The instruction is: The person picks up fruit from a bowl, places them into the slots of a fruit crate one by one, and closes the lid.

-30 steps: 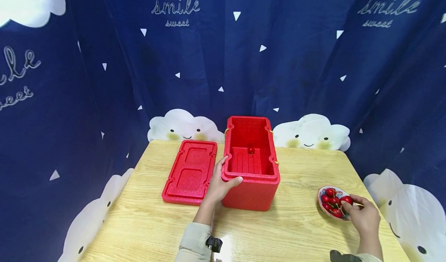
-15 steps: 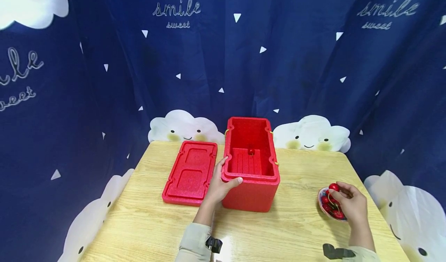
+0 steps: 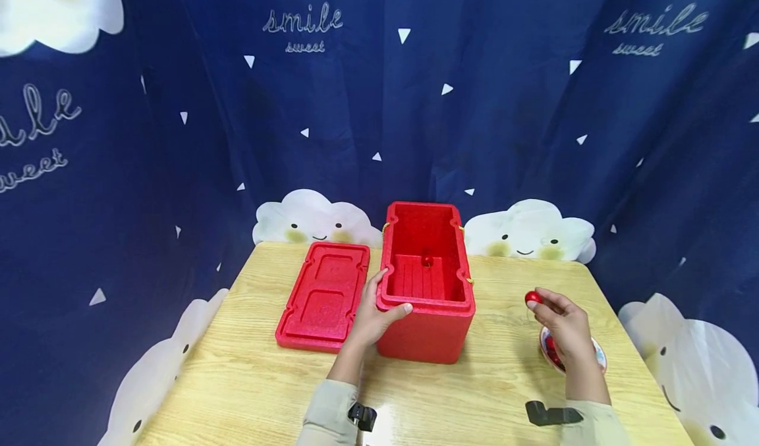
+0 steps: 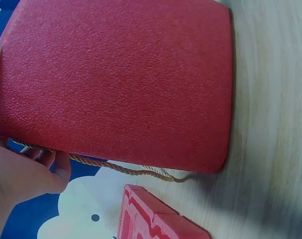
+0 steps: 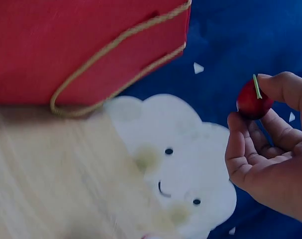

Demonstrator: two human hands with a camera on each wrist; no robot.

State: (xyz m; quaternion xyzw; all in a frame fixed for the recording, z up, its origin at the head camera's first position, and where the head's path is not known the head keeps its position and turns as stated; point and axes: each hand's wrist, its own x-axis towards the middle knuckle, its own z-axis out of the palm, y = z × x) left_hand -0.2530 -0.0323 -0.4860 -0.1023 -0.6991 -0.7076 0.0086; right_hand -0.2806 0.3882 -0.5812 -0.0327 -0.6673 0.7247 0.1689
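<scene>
A lidless red foam box (image 3: 423,334) stands on the table, with one cherry (image 3: 427,261) on its floor. My left hand (image 3: 373,315) grips the box's near left corner, thumb over the front and fingers along the side. To the right of the box, my right hand (image 3: 565,324) holds up a cherry (image 5: 250,103) between thumb and fingertips; its short green stem shows in the right wrist view. Under that hand and forearm sits a small patterned bowl (image 3: 601,357) with more cherries, mostly hidden.
The red lid (image 3: 323,311) lies flat on the wooden table (image 3: 255,380), left of the box. Rope handles (image 5: 98,55) hang on the box's sides. A dark blue curtain (image 3: 421,123) with clouds surrounds the back and sides of the table.
My right hand has lifted a cherry out of the bowl and moved left with it, toward the box. The left hand has stayed on the box corner.
</scene>
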